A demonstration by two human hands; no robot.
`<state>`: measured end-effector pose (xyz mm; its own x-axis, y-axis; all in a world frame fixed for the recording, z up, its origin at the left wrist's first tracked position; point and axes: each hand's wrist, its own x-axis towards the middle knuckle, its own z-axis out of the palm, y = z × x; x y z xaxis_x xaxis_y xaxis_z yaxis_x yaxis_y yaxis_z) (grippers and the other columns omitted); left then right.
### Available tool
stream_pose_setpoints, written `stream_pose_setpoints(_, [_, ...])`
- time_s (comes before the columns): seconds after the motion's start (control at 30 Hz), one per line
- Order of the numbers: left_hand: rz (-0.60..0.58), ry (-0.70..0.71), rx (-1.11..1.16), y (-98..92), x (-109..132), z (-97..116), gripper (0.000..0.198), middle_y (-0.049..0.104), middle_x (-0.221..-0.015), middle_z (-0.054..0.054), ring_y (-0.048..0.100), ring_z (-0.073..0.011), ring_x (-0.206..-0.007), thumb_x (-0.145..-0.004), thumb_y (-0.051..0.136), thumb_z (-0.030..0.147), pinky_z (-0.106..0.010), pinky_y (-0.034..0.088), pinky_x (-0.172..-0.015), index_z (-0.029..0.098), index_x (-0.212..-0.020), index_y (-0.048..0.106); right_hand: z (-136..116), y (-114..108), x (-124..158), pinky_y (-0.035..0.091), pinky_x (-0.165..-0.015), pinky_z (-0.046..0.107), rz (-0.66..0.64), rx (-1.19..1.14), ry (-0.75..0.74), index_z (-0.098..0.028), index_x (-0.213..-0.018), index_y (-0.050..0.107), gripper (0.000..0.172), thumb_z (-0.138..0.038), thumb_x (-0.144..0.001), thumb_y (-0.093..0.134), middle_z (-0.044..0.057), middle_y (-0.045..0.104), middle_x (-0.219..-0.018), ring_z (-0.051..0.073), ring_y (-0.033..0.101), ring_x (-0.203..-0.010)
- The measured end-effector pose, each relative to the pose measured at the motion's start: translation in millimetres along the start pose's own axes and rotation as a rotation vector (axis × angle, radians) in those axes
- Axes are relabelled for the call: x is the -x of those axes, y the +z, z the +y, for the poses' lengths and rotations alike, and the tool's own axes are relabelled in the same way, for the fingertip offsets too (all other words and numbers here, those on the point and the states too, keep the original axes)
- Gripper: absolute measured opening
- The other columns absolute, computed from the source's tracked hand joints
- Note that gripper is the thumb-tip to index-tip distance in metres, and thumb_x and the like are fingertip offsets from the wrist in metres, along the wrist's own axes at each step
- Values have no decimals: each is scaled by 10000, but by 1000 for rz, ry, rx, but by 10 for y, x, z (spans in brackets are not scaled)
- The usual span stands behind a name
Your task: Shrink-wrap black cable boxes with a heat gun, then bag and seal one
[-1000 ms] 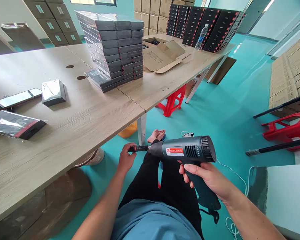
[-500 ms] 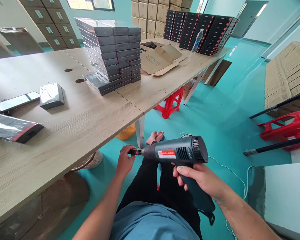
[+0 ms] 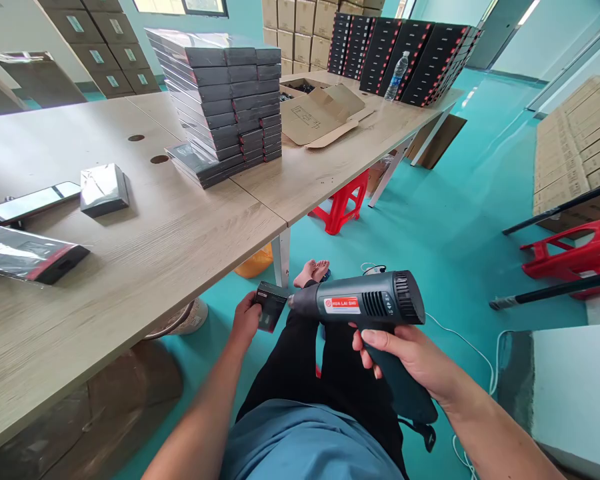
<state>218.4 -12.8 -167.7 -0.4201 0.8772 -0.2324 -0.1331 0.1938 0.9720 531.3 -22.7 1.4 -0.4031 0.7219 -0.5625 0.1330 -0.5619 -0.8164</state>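
Below the table's front edge, over the lap, the small black box [image 3: 271, 305] was clamped in the fingers of the left hand [image 3: 245, 321]. One face was turned to the nozzle of the heat gun [image 3: 365, 305], just beside it. The right hand [image 3: 410, 360] was closed round the gun's handle. Work appeared part done: a stack of film-wrapped boxes [image 3: 225, 100] stood at the right end of the table [image 3: 180, 247], and a square wrapped box [image 3: 103, 189] lay singly toward its left. Open floor [image 3: 430, 220] lay to the right.
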Motion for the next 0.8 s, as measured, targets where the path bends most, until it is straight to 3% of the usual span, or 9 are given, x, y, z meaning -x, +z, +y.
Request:
stream_pose_setpoints(0.1, [-111,-228,306,17,-12,18,279,564,-621,-5,493,-164,-560,-576,514,144,-245,389,-506,166,-805,672,-30,30,-88,530,-549,233,40,-99,-14,-180,-1060,683,349,-426,-815,718,43,699,-872,142,637,-685])
stream_pose_setpoints(0.23, [-417,-524,616,59,83,126,341,679,-804,-111,612,-233,-631,-816,573,399,-306,464,-495,127,-991,679,-108,138,-139,529,-536,229,-57,-164,-54,-171,-1036,689,313,-402,-825,693,46,699,-854,139,643,-663])
stream_pose_setpoints(0.33, [-432,-534,747,72,182,201,581,721,-951,-145,689,-293,-807,-886,519,597,-362,553,-623,116,-1184,653,-118,173,-79,521,-518,235,-238,-26,12,-160,-953,707,264,-374,-798,702,51,702,-830,149,649,-646])
stream_pose_setpoints(0.4, [-452,-555,807,68,215,217,628,727,-1026,-155,702,-307,-897,-908,474,590,-394,575,-747,102,-1278,613,-96,139,-59,513,-508,239,-286,99,70,-140,-850,714,234,-364,-780,709,58,699,-796,149,639,-626])
stream_pose_setpoints(0.47, [-454,-604,800,60,212,194,599,729,-1046,-172,709,-317,-926,-918,459,520,-417,579,-789,81,-1300,599,-80,84,-108,512,-511,240,-200,162,68,-136,-803,707,240,-375,-789,699,53,691,-760,139,623,-605])
stream_pose_setpoints(0.57, [-441,-631,768,52,165,91,551,739,-1015,-183,722,-319,-885,-909,472,450,-432,589,-769,66,-1277,614,-115,45,-272,523,-525,242,10,80,-39,-162,-928,698,266,-403,-816,679,36,690,-787,135,625,-618])
stream_pose_setpoints(0.63, [-474,-649,761,49,129,13,547,742,-993,-190,726,-318,-856,-906,478,455,-434,593,-748,56,-1248,631,-175,72,-357,531,-531,246,59,10,-103,-180,-1000,686,286,-404,-823,674,34,693,-836,140,637,-646])
stream_pose_setpoints(0.7, [-483,-685,730,47,103,-28,532,746,-949,-189,728,-321,-826,-903,484,462,-434,593,-720,54,-1200,655,-238,125,-381,530,-527,247,-11,12,-102,-172,-978,692,268,-388,-819,676,40,694,-829,145,643,-649])
stream_pose_setpoints(0.8, [-367,-727,652,54,103,12,501,746,-828,-164,727,-328,-756,-897,491,480,-446,592,-682,67,-1095,694,-286,188,-356,523,-511,253,-184,81,-63,-157,-918,699,233,-355,-796,698,52,701,-817,159,650,-645])
